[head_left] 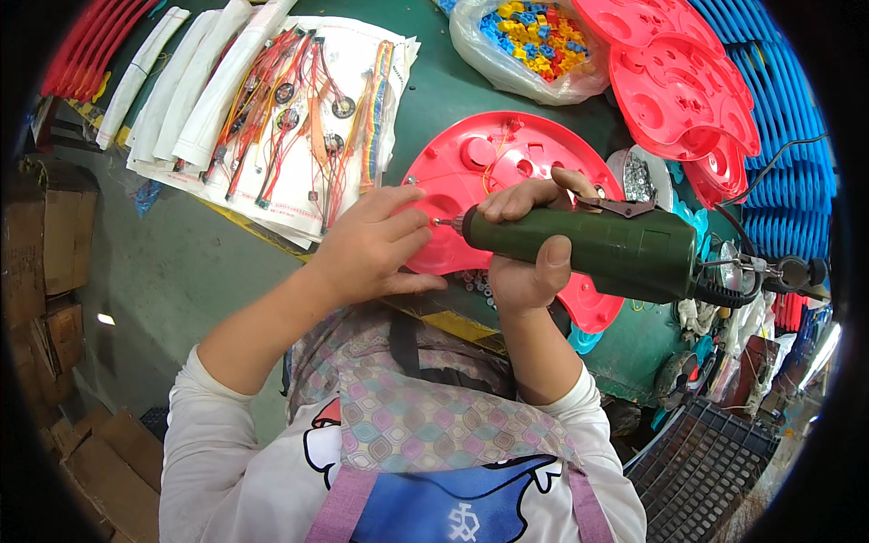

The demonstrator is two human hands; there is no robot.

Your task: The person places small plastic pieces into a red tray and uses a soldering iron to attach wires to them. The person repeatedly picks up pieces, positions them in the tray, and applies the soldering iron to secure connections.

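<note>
My right hand (525, 240) grips a dark green electric screwdriver (597, 249), its tip pointing left at a round red plastic shell (507, 158) that lies on the green table (453, 86). My left hand (371, 244) rests on the shell's left edge, fingers pinched right at the driver tip (445, 222). Whatever sits between those fingertips is too small to make out. Thin wires (498, 154) run across the shell's inside. A black cable (751, 244) leaves the tool's rear toward the right.
Bundles of coloured wire harnesses (299, 109) lie on white sheets at the left. A clear bag of blue and yellow plastic bits (534, 41) sits behind the shell. More red shells (679, 90) and blue parts (778, 109) are stacked right. Cardboard boxes (54, 262) stand on the floor, a black crate (697, 471) lower right.
</note>
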